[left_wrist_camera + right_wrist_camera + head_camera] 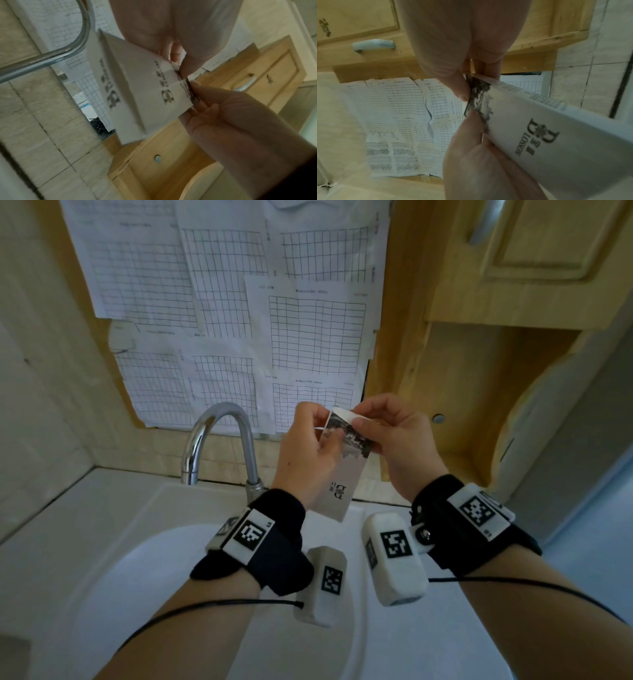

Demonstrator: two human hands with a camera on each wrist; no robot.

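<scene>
I hold a slim white carton upright above the sink, with dark lettering near its lower end and a black patterned band at its top. My left hand grips the carton's upper part from the left. My right hand pinches the top flap from the right. In the left wrist view the carton runs between my left hand above and my right hand at its patterned end. In the right wrist view my right hand's thumb and fingers pinch the patterned end of the carton, and my left hand holds it from below.
A chrome gooseneck tap stands left of my hands over a white basin. Gridded paper sheets cover the wall behind. A light wooden cabinet with a metal handle hangs at the upper right.
</scene>
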